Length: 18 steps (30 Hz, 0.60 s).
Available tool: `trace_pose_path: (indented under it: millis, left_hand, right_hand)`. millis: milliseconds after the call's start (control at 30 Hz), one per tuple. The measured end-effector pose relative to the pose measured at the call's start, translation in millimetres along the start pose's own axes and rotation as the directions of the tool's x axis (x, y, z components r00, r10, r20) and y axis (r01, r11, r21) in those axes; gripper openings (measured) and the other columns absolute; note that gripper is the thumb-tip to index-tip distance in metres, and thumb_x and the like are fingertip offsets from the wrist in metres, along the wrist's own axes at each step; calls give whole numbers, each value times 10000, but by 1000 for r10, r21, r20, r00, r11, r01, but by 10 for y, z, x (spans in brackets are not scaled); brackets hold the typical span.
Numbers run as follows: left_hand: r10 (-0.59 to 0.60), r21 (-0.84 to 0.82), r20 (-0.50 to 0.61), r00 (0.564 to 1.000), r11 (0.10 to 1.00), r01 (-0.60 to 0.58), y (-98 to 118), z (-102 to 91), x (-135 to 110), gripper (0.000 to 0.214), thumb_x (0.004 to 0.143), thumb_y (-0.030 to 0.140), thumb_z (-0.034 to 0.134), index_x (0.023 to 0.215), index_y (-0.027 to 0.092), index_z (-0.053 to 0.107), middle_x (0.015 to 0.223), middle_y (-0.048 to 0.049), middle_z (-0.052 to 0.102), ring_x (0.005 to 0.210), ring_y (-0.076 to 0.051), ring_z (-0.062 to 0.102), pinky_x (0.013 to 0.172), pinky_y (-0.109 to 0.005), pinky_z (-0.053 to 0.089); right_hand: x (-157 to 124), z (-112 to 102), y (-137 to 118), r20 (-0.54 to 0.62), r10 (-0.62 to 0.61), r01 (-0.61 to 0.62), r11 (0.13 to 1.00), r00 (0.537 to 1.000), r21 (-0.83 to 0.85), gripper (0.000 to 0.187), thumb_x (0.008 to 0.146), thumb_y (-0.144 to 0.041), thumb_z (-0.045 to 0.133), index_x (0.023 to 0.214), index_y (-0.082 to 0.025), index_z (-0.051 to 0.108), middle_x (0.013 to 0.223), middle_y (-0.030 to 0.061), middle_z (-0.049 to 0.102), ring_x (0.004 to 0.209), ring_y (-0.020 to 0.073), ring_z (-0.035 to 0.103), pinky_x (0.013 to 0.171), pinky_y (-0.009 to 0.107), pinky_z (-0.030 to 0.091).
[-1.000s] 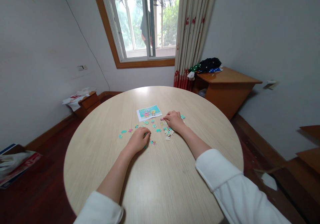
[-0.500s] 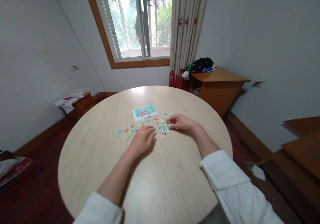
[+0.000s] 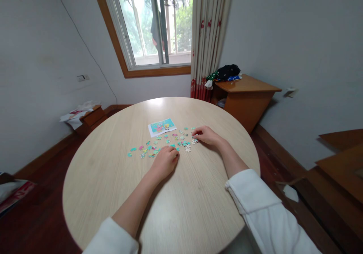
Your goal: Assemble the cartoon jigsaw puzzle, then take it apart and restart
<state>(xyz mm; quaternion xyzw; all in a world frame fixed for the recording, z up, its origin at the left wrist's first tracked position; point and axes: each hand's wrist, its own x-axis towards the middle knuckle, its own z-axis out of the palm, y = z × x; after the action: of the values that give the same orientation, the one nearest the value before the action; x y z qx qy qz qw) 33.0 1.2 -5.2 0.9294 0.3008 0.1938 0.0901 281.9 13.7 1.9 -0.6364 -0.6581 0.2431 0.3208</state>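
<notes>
Several small teal and pink jigsaw pieces (image 3: 159, 145) lie scattered on a round light-wood table (image 3: 119, 178). A small printed picture card (image 3: 162, 127) lies just beyond them. My left hand (image 3: 165, 160) rests palm down at the near edge of the pieces, fingers curled loosely on the tabletop. My right hand (image 3: 206, 135) sits at the right end of the scatter, fingertips pinched together over a piece there. What the pinch holds is too small to make out.
A wooden side table (image 3: 246, 95) with dark clothing on it stands to the right, by a curtain (image 3: 208, 38). A low wooden stand (image 3: 92, 115) with papers sits by the left wall. A window (image 3: 154, 23) is ahead; a person stands outside it.
My right hand has drawn back to the right end of the pieces and pinched its fingers. My left hand has shifted slightly right and nearer. More pieces now lie spread between the hands.
</notes>
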Motion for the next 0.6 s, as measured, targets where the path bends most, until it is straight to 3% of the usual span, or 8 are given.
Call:
trace_pose_path:
  millis: [133,300,600]
  left_hand:
    - [-30,10,21,999,1000,30,11,-36,-19,185,856,167,492,867,173,677,901,-91,666,873,-218,591,835,-358,419]
    - [-55,-3,58,997,998,55,25,-99,-43,186,854,185,494,845,183,680,887,-70,666,867,-205,593,872,-388,366]
    - [-87,-28,82,993,996,90,-9,-115,-59,198,867,188,486,833,178,681,883,-57,670,854,-190,590,827,-364,334]
  right_hand:
    - [30,-52,76,-124,87,-88,996,988,0,178,698,-198,615,812,-130,733,704,41,694,635,142,580,616,245,427]
    - [60,-147,292,-344,201,-223,975,917,-23,169,743,-221,598,773,-142,744,730,57,717,685,161,611,668,261,432]
    - [117,-87,559,-459,232,-269,963,857,-17,178,693,-291,670,816,-194,754,777,39,732,737,167,632,704,268,444]
